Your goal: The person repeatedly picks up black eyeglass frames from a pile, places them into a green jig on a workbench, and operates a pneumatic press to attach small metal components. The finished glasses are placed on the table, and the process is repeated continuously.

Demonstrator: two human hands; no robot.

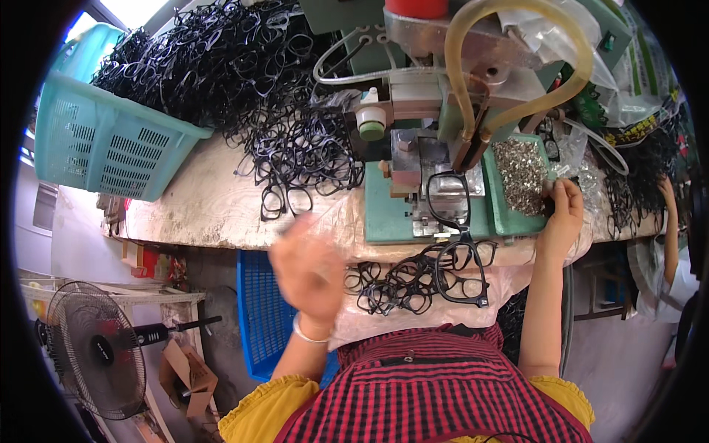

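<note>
A black eyeglass frame (pixel 462 298) hangs from the front of the green bench machine (pixel 384 214), one lens opening up against the metal fixture (pixel 448 184). Neither hand touches it. My left hand (pixel 309 266) is smeared by motion just off the table edge, left of the machine, so its fingers are unclear. At the right rim of a green tray (pixel 509 224) full of small metal parts (pixel 521 173), my right hand (pixel 563 214) has its fingers closed together. Something small and dark shows by the fingertips, too hidden to name.
Black eyeglass frames (pixel 306 151) heap up on the table, with more (pixel 399 284) on the pinkish cloth at my lap. A teal basket (pixel 111 140) stands at left, a blue basket (pixel 255 325) below. A fan (pixel 96 347) is lower left. Another person's hand (pixel 667 193) is far right.
</note>
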